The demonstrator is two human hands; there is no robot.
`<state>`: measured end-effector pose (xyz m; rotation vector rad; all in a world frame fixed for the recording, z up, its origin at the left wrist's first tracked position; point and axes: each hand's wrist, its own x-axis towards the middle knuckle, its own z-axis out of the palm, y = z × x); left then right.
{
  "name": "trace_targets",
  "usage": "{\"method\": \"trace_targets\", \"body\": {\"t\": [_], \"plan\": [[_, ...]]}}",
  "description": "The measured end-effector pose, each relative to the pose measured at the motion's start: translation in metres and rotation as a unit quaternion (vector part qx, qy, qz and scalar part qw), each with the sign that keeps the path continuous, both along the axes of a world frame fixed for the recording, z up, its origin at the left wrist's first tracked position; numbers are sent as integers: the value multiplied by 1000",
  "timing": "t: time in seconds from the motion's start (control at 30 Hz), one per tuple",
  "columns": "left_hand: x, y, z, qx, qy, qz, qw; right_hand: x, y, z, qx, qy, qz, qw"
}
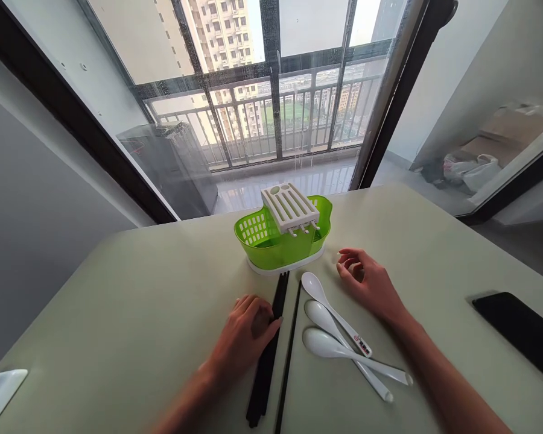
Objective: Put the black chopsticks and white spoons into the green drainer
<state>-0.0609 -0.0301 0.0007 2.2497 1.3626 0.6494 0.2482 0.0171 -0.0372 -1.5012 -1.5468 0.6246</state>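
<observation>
A bundle of black chopsticks [265, 371] lies lengthwise on the table. My left hand [247, 328] rests beside it with loosely curled fingers, thumb tip over the bundle and a gap between thumb and index finger. A single black chopstick [290, 349] lies apart, just right of the bundle. Three white spoons fan out further right: an upper spoon [328, 304], a middle spoon [322, 314] and a lower spoon [328, 345]. My right hand [364, 280] rests on the tabletop right of the spoons, its fingers loosely bent and apart, holding nothing visible.
Beyond the chopsticks stands a green utensil basket [276, 253] with a white slotted top [292, 208] and small hooks. A black phone-like slab [520, 325] lies at right. A white object [2, 392] shows at the left edge. Glass doors border the far side of the table [163, 289].
</observation>
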Motion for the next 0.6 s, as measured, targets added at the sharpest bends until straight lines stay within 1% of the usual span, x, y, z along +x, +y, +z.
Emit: {"method": "trace_targets", "body": {"t": [0.1,0.3,0.43,0.6], "plan": [[0,0,-1,-7,1,-6,1000,0,0,0,3,-4,5,1000],[1,-1,-4,-2,4,-7,1000,0,0,-2,41,-34,3,999],[1,-1,-4,0,6,0,1000,1,0,-6,32,-56,14,998],[1,-1,-3,3,4,0,1000,1,0,-8,17,-49,15,999]]}}
